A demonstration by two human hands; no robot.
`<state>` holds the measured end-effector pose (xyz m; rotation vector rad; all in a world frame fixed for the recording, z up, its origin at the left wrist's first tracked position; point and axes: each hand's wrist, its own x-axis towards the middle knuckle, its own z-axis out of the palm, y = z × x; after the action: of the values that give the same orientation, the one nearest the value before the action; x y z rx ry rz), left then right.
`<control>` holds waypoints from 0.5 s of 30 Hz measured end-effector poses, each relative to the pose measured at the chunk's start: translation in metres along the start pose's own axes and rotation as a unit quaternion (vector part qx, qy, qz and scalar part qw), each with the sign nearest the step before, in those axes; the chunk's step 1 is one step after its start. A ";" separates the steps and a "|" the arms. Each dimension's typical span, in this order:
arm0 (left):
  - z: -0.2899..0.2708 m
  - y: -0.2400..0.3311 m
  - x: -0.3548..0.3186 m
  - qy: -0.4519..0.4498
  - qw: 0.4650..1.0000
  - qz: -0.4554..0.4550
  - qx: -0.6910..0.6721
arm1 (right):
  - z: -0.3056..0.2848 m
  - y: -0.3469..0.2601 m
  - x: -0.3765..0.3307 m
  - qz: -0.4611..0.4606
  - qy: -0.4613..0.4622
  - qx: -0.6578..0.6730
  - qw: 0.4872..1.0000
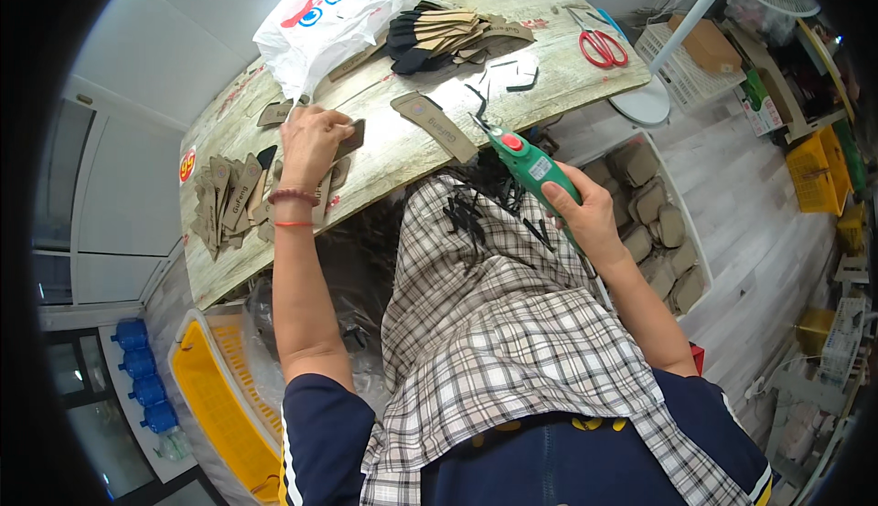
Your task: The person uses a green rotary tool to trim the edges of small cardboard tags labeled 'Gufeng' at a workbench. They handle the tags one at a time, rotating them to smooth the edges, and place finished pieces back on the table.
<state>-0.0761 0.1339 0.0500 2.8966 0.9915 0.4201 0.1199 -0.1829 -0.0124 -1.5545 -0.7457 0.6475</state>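
Note:
My right hand (585,209) is wrapped round a green electric cutter (532,166) with a red button, its metal tip over the table's near edge. Just left of that tip a single brown curved fabric piece (430,124) lies flat on the table. At the table's left side my left hand (315,140) is closed, a dark brown fabric piece (351,138) showing by its fingertips; the grip itself is partly hidden. Beside the left wrist fans a pile of brown fabric pieces (233,197). Farther back lies a stack of black and tan pieces (439,35).
A white plastic bag (343,3) sits at the back of the worn table (540,108). Red-handled scissors (602,47) lie at its right end. Black trimmings (466,218) cover my checked apron. A white bin of bundled pieces (700,259) stands right, a yellow basket (197,396) lower left.

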 end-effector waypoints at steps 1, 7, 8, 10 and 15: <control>0.008 -0.002 -0.004 0.067 0.993 -0.045 0.084 | -0.001 0.004 0.000 0.000 0.003 0.000 1.000; 0.102 0.075 0.021 0.065 0.979 -0.192 -0.001 | 0.000 0.002 -0.003 0.029 0.011 0.002 1.000; 0.117 0.081 0.024 0.067 0.979 -0.193 0.009 | -0.001 0.005 -0.002 0.026 0.014 0.000 1.000; 0.133 0.082 0.028 0.118 0.972 -0.201 -0.007 | -0.005 0.011 -0.003 0.024 0.026 -0.005 0.999; 0.132 0.076 0.026 0.200 0.955 -0.172 -0.133 | -0.004 0.013 -0.002 0.024 0.035 -0.020 0.999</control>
<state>0.0246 0.0941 -0.0603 2.3807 1.3369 1.0467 0.1231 -0.1874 -0.0248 -1.6278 -0.6739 0.6143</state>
